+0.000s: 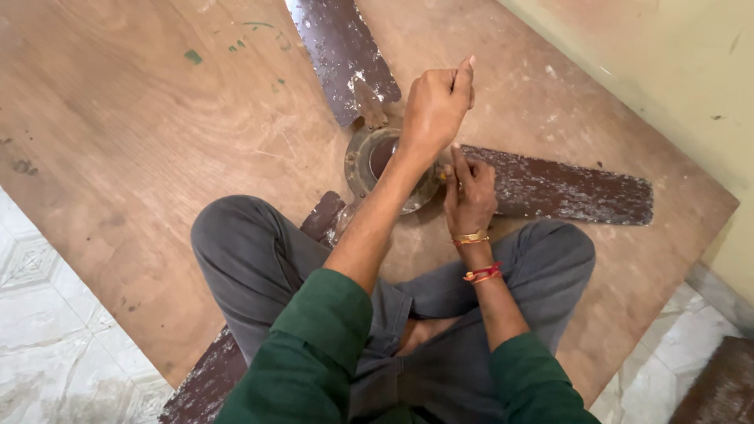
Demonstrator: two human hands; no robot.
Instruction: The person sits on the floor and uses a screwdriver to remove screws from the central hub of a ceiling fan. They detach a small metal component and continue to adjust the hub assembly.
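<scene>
A ceiling fan lies on a plywood board (141, 133) in front of my crossed legs. Its round metal hub (365, 157) joins rusty brown blades: one pointing away (338, 47), one to the right (565, 188), one under my left knee (323, 216). My left hand (436, 102) is raised over the hub in a closed fist with the thumb up; anything inside it is hidden. My right hand (470, 192), with bracelets at the wrist, rests where the right blade meets the hub, its fingertips pinched on a small yellowish piece (442, 177).
The board rests on a pale tiled floor (47, 345). A cream wall (675, 71) runs along the right side. A dark brown object (719, 385) lies on the floor at the lower right corner.
</scene>
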